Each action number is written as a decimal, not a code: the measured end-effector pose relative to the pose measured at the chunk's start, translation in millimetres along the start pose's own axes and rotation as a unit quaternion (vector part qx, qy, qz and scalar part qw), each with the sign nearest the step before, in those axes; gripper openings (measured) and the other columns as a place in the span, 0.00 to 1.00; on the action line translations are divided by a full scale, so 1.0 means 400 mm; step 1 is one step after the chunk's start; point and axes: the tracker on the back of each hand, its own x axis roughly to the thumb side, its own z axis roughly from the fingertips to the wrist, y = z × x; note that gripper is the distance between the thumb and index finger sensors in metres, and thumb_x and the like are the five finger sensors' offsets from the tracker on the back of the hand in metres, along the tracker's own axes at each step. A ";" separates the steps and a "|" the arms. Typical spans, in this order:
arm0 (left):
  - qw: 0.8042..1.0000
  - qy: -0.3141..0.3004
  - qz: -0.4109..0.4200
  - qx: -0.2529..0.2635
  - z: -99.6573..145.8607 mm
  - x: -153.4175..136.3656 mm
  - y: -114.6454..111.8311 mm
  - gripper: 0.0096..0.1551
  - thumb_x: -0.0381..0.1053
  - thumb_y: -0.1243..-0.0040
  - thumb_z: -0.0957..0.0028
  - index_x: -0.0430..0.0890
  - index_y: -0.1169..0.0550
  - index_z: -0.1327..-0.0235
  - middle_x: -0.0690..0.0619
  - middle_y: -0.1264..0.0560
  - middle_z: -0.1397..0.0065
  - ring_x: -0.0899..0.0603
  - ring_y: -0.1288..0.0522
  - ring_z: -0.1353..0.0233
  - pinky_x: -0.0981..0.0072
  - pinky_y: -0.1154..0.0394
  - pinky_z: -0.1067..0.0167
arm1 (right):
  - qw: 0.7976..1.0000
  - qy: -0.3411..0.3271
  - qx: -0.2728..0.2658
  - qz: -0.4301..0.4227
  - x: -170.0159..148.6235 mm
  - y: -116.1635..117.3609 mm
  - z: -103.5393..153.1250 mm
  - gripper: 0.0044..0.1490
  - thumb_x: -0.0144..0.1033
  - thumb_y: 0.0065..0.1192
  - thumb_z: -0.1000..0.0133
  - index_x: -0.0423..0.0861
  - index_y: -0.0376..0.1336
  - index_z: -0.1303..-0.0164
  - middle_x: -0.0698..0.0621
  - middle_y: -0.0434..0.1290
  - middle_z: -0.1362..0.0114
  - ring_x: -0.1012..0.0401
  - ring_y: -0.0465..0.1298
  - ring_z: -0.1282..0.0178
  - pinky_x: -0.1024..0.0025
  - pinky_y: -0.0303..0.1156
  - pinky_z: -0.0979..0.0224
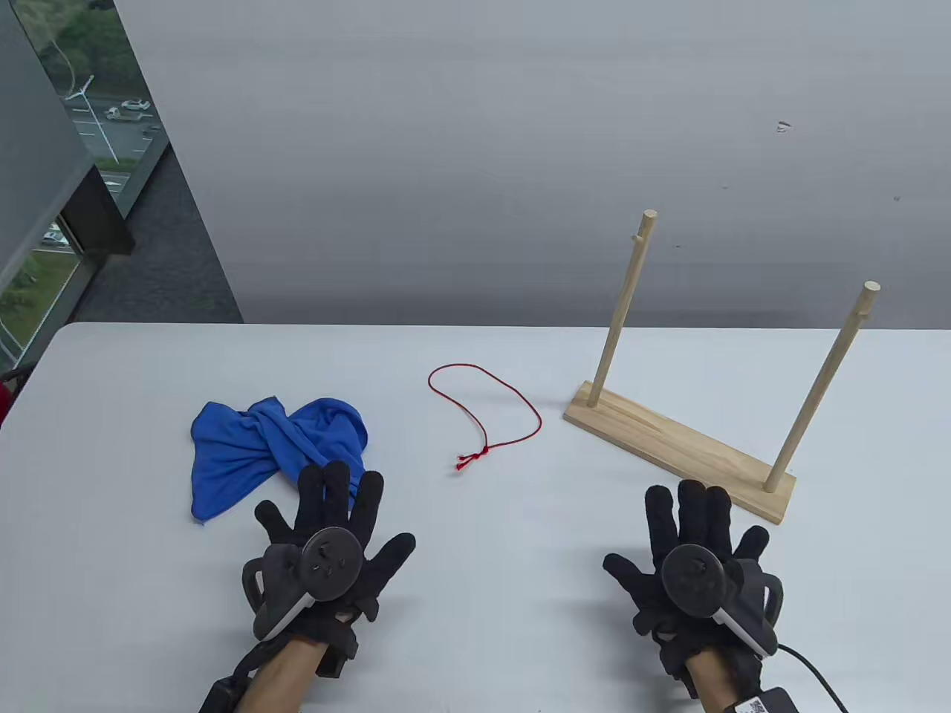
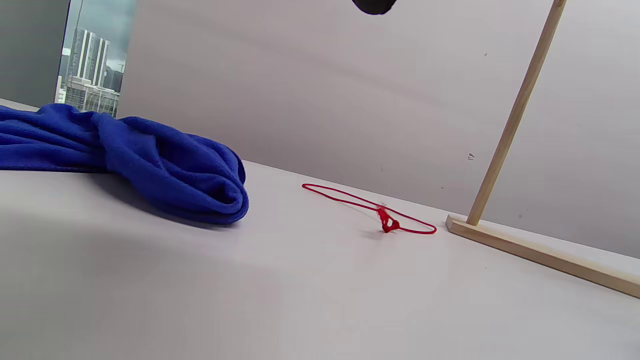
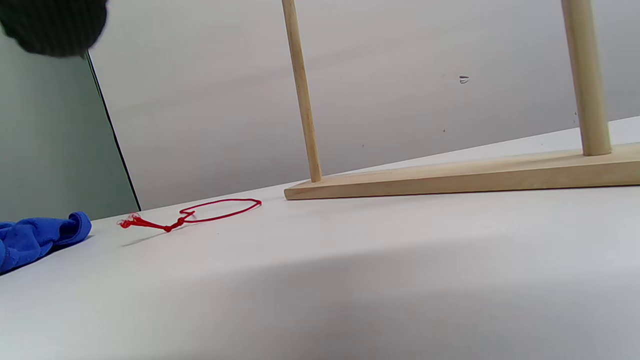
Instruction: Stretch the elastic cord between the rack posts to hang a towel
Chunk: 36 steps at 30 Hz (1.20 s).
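Note:
A red elastic cord loop [image 1: 484, 411] lies loose on the white table, knotted end toward me; it also shows in the left wrist view [image 2: 372, 209] and in the right wrist view [image 3: 200, 214]. A wooden rack [image 1: 680, 445] with two upright posts [image 1: 621, 308] [image 1: 822, 387] stands to its right. A crumpled blue towel [image 1: 260, 447] lies at the left. My left hand [image 1: 327, 553] rests flat with fingers spread just in front of the towel, holding nothing. My right hand [image 1: 695, 561] rests flat in front of the rack's near end, holding nothing.
The table's far edge meets a grey wall [image 1: 520, 148]. A window [image 1: 44, 186] is at the far left. A black cable [image 1: 817, 672] runs from my right wrist off the bottom edge.

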 end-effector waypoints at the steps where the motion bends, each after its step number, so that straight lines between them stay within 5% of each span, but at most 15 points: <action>1: 1.000 0.002 -0.001 -0.005 0.002 -0.005 -0.008 0.57 0.89 0.63 0.60 0.62 0.43 0.17 0.47 0.53 0.11 0.33 0.59 0.11 0.20 0.66 0.35 | 1.000 0.002 0.003 0.009 -0.001 0.001 -0.002 0.62 0.78 0.50 0.51 0.57 0.27 0.22 0.47 0.21 0.20 0.41 0.24 0.18 0.26 0.19 0.39; 19: 1.000 0.018 0.010 -0.015 0.013 -0.044 0.001 0.58 0.92 0.66 0.64 0.67 0.41 0.18 0.49 0.56 0.10 0.33 0.64 0.12 0.17 0.68 0.38 | 0.998 0.011 0.039 0.051 0.004 0.018 -0.011 0.59 0.81 0.48 0.52 0.66 0.27 0.24 0.50 0.17 0.22 0.40 0.21 0.20 0.23 0.20 0.41; 36: 1.000 0.019 0.015 0.001 0.019 -0.052 0.004 0.57 0.91 0.65 0.63 0.66 0.41 0.19 0.49 0.55 0.10 0.34 0.62 0.12 0.19 0.66 0.36 | 0.999 0.018 -0.015 -0.022 -0.020 -0.002 -0.001 0.59 0.77 0.50 0.51 0.59 0.31 0.22 0.45 0.24 0.19 0.40 0.30 0.18 0.21 0.28 0.37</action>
